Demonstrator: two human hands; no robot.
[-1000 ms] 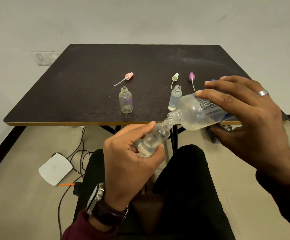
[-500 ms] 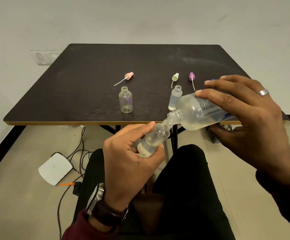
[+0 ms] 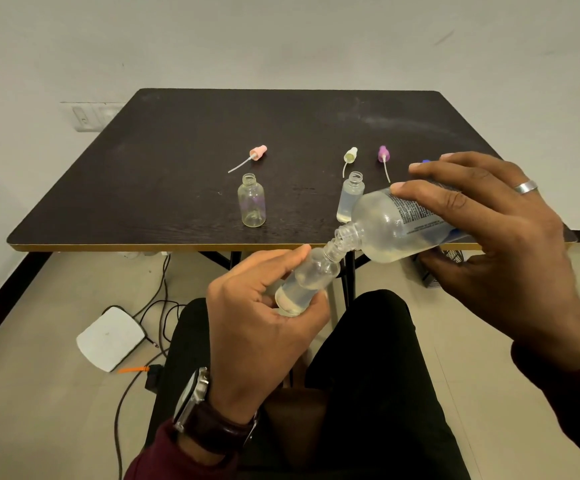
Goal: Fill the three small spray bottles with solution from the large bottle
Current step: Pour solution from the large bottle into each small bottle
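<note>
Clear liquid fills the tilted big bottle [image 3: 396, 226] that my right hand [image 3: 489, 237] grips, neck to neck with a part-filled small bottle [image 3: 307, 284] my left hand [image 3: 264, 317] holds below the counter [image 3: 177, 188] edge.

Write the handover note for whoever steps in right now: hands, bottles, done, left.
Left hand grips a small bottle, tilted, over the lap, partly filled.
Right hand holds the large bottle tipped, its mouth at the small bottle's neck.
On the table: an open bottle with liquid and an open bottle that looks empty; behind them lie pink, yellow and purple spray tops.
Done: one bottle appears filled.
Left: finish this pour, fill the apparently empty one.
</note>
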